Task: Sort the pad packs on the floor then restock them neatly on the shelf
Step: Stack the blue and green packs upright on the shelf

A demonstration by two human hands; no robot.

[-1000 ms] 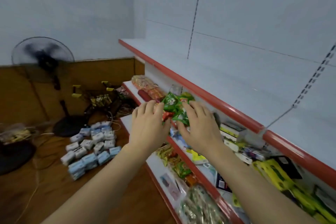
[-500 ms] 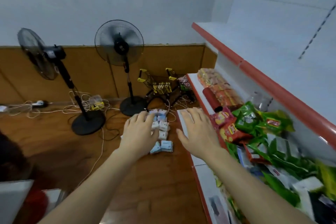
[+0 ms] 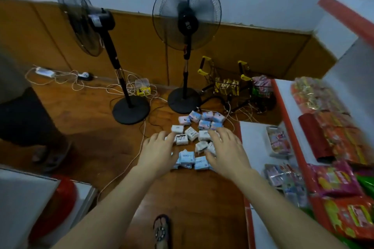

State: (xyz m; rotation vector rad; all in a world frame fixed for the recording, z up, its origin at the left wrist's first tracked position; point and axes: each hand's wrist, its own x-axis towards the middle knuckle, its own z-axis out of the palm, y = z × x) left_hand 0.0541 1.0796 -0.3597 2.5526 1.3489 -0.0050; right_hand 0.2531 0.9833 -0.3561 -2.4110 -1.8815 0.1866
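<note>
Both arms reach forward over a cluster of small pad packs (image 3: 199, 134) lying on the wooden floor (image 3: 91, 131), the left hand (image 3: 158, 152) and right hand (image 3: 227, 150) spread palm-down with relaxed fingers (image 3: 217, 134). Two standing fans (image 3: 186, 42) stand behind the packs. A red-edged shelf (image 3: 291, 127) of colourful packets runs along the right.
</note>
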